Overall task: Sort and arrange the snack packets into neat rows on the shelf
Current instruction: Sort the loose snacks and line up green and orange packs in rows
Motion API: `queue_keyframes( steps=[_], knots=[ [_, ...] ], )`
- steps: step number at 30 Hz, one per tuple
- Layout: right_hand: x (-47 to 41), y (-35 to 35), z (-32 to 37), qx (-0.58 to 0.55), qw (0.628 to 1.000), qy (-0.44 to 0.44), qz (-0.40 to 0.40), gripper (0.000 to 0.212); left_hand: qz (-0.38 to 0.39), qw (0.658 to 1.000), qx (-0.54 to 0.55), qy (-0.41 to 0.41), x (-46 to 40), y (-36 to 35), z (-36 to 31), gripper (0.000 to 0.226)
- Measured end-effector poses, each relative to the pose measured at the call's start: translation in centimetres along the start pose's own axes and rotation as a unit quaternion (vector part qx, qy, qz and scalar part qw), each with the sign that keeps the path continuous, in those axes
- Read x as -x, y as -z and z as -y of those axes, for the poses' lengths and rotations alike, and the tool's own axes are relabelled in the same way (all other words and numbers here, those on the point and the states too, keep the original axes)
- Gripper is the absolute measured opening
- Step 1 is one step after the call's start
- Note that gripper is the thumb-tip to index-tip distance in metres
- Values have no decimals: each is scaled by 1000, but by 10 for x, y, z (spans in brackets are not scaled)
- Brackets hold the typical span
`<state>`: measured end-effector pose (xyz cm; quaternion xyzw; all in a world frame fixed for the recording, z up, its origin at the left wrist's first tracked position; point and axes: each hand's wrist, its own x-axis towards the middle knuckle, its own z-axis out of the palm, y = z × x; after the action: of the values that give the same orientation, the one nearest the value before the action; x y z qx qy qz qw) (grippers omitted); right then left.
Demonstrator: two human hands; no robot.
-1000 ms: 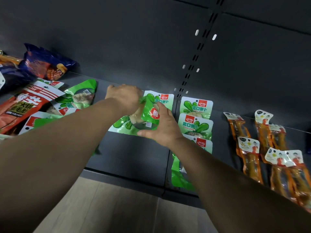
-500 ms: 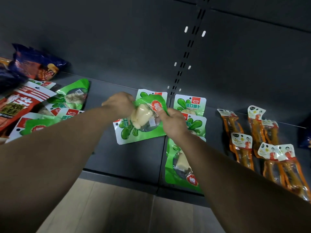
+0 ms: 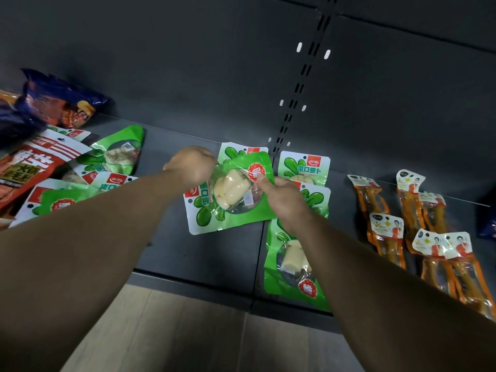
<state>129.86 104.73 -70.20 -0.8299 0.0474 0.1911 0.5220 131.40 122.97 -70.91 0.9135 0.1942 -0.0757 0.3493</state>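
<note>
- Head view: a green snack packet [image 3: 241, 189] with a clear window and pale contents is held just above the dark shelf [image 3: 193, 251], near its back panel [image 3: 188, 63].
- The packet's left edge is gripped by the left hand [image 3: 192, 165], whose fingers are curled round it.
- Its upper right part, by the red round label, is pinched by the right hand [image 3: 284, 200] between thumb and fingers.
- Beneath the held packet, two more green packets [image 3: 204, 218] are seen lying flat, partly covered by it.
- Just to the right, a column of green packets [image 3: 304, 167] is laid from the back of the shelf toward its front edge; the nearest one [image 3: 292, 267] is partly hidden by the right forearm.
- Further right, orange stick packets [image 3: 386, 232] are laid in rough rows.
- At the far left, a loose heap is formed by green packets [image 3: 115, 157], a red-and-white packet [image 3: 35, 162] and a dark blue bag [image 3: 61, 103].
- Light wooden floor [image 3: 188, 331] is seen below the shelf edge.
</note>
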Motion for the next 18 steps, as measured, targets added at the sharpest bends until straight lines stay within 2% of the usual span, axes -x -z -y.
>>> queue_keyframes(
  steps=[2, 6, 9, 12, 13, 15, 16, 18],
  knots=[
    [-1, -1, -3, -5, 1000, -8, 5, 41, -22, 1000, -11, 12, 2, -1, 1, 38],
    [-4, -5, -12, -16, 999, -30, 25, 35, -72, 997, -13, 20, 5, -9, 5, 37],
    [-4, -6, -17, -58, 997, -44, 23, 32, -116, 991, 63, 36, 2, -11, 8, 35],
    [-2, -6, -15, -96, 993, -74, -5, 51, -161, 974, 136, 82, 3, -11, 7, 35],
    [-3, -5, -15, -108, 990, -85, -14, 48, -169, 967, 161, 99, 4, -11, 7, 36],
    [-4, -3, -14, -140, 985, -101, -14, 24, -173, 954, 199, 141, 5, -15, 9, 42],
    [-4, -4, -13, -159, 981, -105, -18, 20, -167, 949, 215, 162, 6, -17, 12, 46],
    [-6, -6, -13, -193, 974, -111, -36, 27, -150, 933, 257, 203, 6, -23, 19, 53]
  ],
)
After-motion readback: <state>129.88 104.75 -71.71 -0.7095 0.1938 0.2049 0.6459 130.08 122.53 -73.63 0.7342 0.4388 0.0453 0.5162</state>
